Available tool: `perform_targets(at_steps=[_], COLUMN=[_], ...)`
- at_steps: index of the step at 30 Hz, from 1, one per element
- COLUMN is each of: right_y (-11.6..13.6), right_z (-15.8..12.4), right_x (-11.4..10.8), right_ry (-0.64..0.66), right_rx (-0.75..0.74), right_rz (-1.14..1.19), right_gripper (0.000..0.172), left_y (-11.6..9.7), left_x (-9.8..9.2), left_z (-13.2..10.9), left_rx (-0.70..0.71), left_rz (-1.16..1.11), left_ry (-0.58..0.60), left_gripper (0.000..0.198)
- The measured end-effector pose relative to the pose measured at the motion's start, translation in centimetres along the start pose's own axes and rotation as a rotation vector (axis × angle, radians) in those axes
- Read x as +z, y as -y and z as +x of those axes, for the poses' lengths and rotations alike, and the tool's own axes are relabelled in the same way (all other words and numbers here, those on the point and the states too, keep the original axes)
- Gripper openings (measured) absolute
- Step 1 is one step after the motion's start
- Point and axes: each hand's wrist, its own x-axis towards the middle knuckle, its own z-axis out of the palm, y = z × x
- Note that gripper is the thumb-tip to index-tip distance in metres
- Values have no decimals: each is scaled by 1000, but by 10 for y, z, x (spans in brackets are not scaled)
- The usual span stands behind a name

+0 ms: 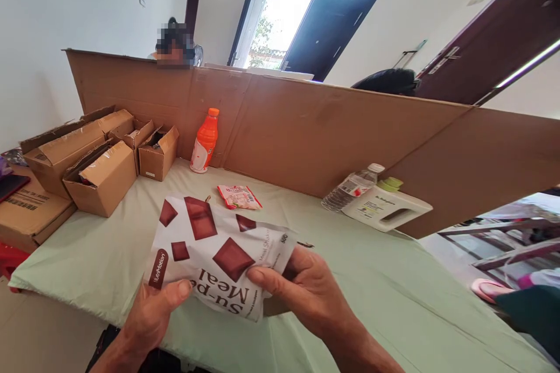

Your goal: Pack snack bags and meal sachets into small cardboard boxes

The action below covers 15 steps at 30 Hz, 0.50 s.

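Both hands grip a white meal shake pouch (pixel 199 256) printed with dark red squares, its lettering upside down to me. My left hand (pixel 155 312) pinches the lower left edge, thumb on the front. Around the right end closes my right hand (pixel 306 285), its thumb pressed on the front and its fingers partly hidden behind. The pouch is held up over the green tablecloth (pixel 371 291). Just beyond it lies a small pink and white packet (pixel 239 197).
Several open cardboard boxes (pixel 109 178) stand at the left. An orange bottle (pixel 205 143) is by the cardboard partition (pixel 289 128). A clear plastic bottle (pixel 350 189) leans beside a white jug (pixel 387 207) with a green cap. Beyond the partition is a person (pixel 175 46).
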Motion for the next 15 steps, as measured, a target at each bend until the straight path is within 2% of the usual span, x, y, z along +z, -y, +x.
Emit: perform_targets(at_steps=[3, 5, 11, 15], right_y=[8, 10, 3, -1], right_z=[3, 3, -4, -10], right_x=[2, 3, 5, 2], right_ry=[178, 229, 141, 126], right_rx=[65, 88, 69, 70], right_rz=[63, 99, 31, 2], right_gripper=[38, 38, 30, 32], left_y=[0, 1, 6, 5], left_x=[2, 2, -3, -6], left_z=[-2, -3, -11, -14], left_rx=[-17, -38, -80, -56], left_rz=[26, 3, -6, -33], left_ry=[-39, -55, -123, -64], left_gripper=[51, 51, 48, 44])
